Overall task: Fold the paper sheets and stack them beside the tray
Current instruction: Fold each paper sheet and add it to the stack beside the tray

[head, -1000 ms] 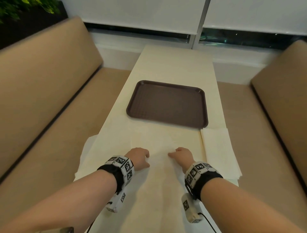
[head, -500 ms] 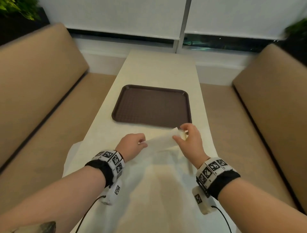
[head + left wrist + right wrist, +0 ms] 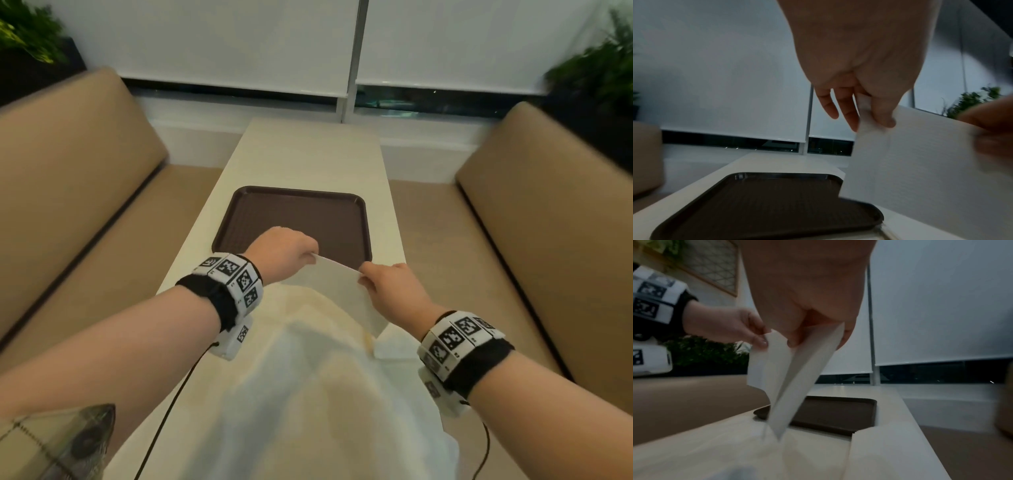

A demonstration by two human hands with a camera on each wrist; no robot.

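A white paper sheet (image 3: 342, 291) hangs lifted above the near end of the cream table (image 3: 308, 154). My left hand (image 3: 310, 257) pinches its upper left corner and my right hand (image 3: 365, 279) pinches its upper right corner. The lower part of the sheet drapes down to the papers (image 3: 325, 394) lying on the table. In the left wrist view the thumb and fingers (image 3: 882, 121) pinch the sheet (image 3: 910, 162) over the brown tray (image 3: 766, 207). The right wrist view shows the sheet (image 3: 793, 378) hanging in two layers from my right hand (image 3: 818, 337).
The brown tray (image 3: 298, 212) lies mid-table just beyond my hands. A low stack of folded paper (image 3: 394, 346) sits at the table's right edge, near the tray's near right corner. Tan bench seats (image 3: 85, 205) run along both sides. Window blinds stand behind the table.
Both hands went from pressing flat on the paper to pinching one sheet's edge. They have lifted it up off the table and forward toward the tray.
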